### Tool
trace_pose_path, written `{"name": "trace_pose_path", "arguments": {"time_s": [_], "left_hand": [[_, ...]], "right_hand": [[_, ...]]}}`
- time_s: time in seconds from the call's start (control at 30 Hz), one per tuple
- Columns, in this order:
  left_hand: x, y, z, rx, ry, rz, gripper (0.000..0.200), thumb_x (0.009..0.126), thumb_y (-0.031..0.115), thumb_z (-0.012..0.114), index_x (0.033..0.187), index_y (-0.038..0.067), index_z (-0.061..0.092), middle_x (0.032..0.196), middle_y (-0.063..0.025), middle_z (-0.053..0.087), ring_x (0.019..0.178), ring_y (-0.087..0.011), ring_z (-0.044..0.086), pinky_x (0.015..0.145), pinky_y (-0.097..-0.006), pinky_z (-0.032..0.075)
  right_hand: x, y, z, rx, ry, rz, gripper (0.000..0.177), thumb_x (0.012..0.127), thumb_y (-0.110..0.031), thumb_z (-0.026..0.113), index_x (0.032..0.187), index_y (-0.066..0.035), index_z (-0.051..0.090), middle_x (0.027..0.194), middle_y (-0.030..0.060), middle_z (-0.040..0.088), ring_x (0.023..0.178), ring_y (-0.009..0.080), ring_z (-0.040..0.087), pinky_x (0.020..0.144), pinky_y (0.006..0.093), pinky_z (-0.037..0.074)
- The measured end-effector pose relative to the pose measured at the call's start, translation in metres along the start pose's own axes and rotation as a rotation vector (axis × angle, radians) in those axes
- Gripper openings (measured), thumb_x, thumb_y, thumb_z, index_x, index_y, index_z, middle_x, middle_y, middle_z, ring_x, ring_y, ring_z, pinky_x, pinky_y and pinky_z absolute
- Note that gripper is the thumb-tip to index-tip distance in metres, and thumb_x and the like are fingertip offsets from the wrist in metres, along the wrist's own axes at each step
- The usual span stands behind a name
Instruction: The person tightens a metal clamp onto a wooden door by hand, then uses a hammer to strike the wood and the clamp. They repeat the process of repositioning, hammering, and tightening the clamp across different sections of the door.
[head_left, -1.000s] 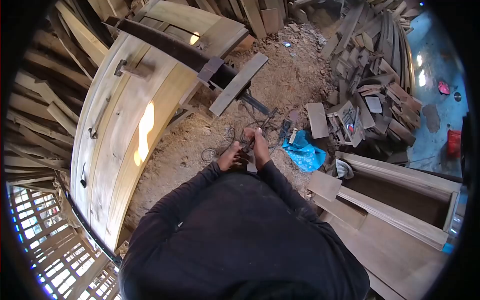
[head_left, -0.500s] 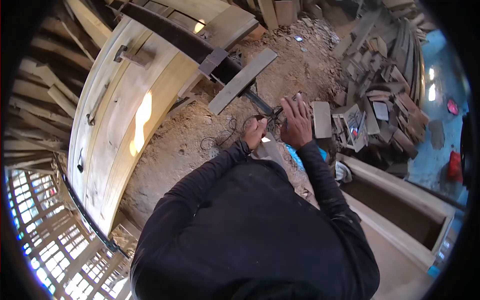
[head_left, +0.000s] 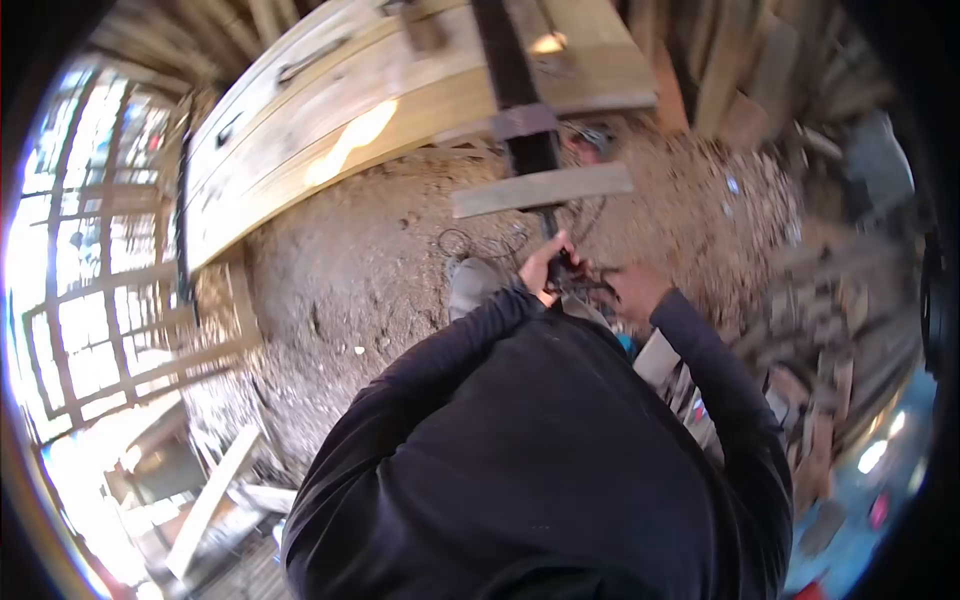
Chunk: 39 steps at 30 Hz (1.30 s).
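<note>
Above a debris-strewn floor (head_left: 340, 290), a dark clamp (head_left: 505, 62) crosses a sunlit plank panel (head_left: 290, 140) and juts past its near edge, a wooden strip (head_left: 590, 187) across its end. A person's left hand (head_left: 543, 264) grips the clamp's handle end; blur obscures whether the right hand (head_left: 641, 290), just beside, is open or closed

Two hands (head_left: 541, 265) (head_left: 641, 291), one dark beam (head_left: 504, 62), one crosswise board (head_left: 580, 187), one planked panel (head_left: 262, 160)

Right hand (head_left: 640, 292) motion-blurred; dark metal clamp end (head_left: 568, 272) partly hidden by hands, detail unclear; pale wooden plank panel (head_left: 420, 100) cut off at top edge
</note>
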<state>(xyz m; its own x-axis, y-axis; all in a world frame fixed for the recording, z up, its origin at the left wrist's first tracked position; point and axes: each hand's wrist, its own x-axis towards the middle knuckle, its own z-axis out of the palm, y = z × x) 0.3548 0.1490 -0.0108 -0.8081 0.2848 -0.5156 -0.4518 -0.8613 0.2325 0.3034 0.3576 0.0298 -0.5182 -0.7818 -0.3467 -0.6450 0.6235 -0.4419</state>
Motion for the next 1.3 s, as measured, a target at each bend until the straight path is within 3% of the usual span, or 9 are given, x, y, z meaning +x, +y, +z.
{"name": "trace_pose_path", "arguments": {"time_s": [0.2,0.4,0.53,0.67,0.73,0.87,1.03,1.17,1.3], "left_hand": [[-0.003,-0.003,0.009,-0.107,-0.201,-0.075,0.041,0.099,0.038,0.048,0.066,0.015,0.040,0.054,0.0051,0.032,0.052,-0.0125,0.043,0.074,-0.0318,0.047],[-0.018,0.006,0.039,0.110,0.279,-0.180,0.037,0.093,0.030,0.054,0.064,0.019,0.036,0.056,0.0087,0.031,0.049,-0.0034,0.036,0.040,-0.0204,0.027],[-0.009,0.002,0.029,0.150,0.184,-0.187,0.037,0.092,0.028,0.054,0.061,0.019,0.035,0.055,0.0074,0.032,0.047,-0.0034,0.036,0.031,-0.0219,0.016],[0.009,-0.014,-0.003,0.190,0.361,-0.137,0.031,0.091,0.025,0.055,0.065,0.015,0.043,0.053,0.0037,0.038,0.047,-0.0076,0.038,0.044,-0.0241,0.035],[0.007,-0.011,0.027,0.176,0.577,-0.116,0.025,0.090,0.019,0.058,0.068,0.011,0.049,0.053,0.0028,0.038,0.046,-0.0112,0.039,0.046,-0.0278,0.037],[0.014,-0.017,0.014,0.524,0.764,-0.127,0.012,0.090,0.025,0.058,0.090,0.013,0.057,0.059,0.0065,0.038,0.051,-0.0069,0.037,0.050,-0.0214,0.032],[0.015,-0.033,-0.038,0.602,0.826,0.076,0.019,0.085,0.023,0.063,0.086,0.004,0.063,0.061,-0.0033,0.055,0.049,-0.0142,0.051,0.043,-0.0279,0.039],[0.039,-0.040,0.010,0.810,1.132,0.146,0.024,0.085,0.023,0.065,0.072,0.004,0.058,0.061,-0.0039,0.056,0.042,-0.0124,0.048,0.040,-0.0273,0.037],[0.030,-0.027,0.020,0.820,1.011,-0.023,0.024,0.086,0.029,0.068,0.083,0.006,0.063,0.062,-0.0024,0.057,0.047,-0.0144,0.053,0.043,-0.0292,0.041]], "right_hand": [[0.019,0.014,-0.010,-0.134,-0.211,-0.082,0.040,0.083,-0.043,0.056,0.082,-0.005,0.069,0.077,0.0213,0.066,0.077,0.0395,0.065,0.071,0.0499,0.051],[0.037,0.022,-0.026,-0.186,-0.274,-0.213,0.031,0.080,-0.035,0.057,0.081,-0.007,0.070,0.077,0.0215,0.065,0.077,0.0383,0.065,0.071,0.0483,0.052],[0.041,0.037,-0.011,-0.036,-0.256,-0.271,0.028,0.075,-0.036,0.058,0.079,-0.010,0.068,0.075,0.0181,0.066,0.073,0.0371,0.065,0.070,0.0469,0.052],[0.056,0.062,0.039,0.217,-0.154,-0.385,0.020,0.071,-0.028,0.061,0.084,-0.014,0.066,0.075,0.0156,0.065,0.071,0.0357,0.064,0.066,0.0464,0.052],[0.070,0.069,0.068,0.326,-0.090,-0.478,0.026,0.070,-0.027,0.059,0.095,-0.021,0.067,0.079,0.0150,0.066,0.072,0.0358,0.063,0.065,0.0462,0.052],[0.088,0.060,0.118,0.562,0.171,-0.562,0.018,0.068,-0.023,0.060,0.085,-0.017,0.066,0.074,0.0113,0.064,0.071,0.0328,0.064,0.063,0.0432,0.052],[0.126,0.038,0.180,0.903,0.458,-0.665,0.017,0.066,-0.025,0.065,0.077,-0.013,0.065,0.074,0.0091,0.063,0.071,0.0307,0.064,0.062,0.0406,0.052],[0.163,0.009,0.240,0.999,0.713,-0.621,0.026,0.060,-0.029,0.070,0.078,-0.012,0.064,0.072,0.0091,0.061,0.072,0.0314,0.064,0.062,0.0407,0.051],[0.137,0.001,0.227,0.982,0.754,-0.465,0.031,0.056,-0.031,0.072,0.075,-0.009,0.059,0.068,0.0092,0.058,0.066,0.0292,0.062,0.060,0.0398,0.051]]}}
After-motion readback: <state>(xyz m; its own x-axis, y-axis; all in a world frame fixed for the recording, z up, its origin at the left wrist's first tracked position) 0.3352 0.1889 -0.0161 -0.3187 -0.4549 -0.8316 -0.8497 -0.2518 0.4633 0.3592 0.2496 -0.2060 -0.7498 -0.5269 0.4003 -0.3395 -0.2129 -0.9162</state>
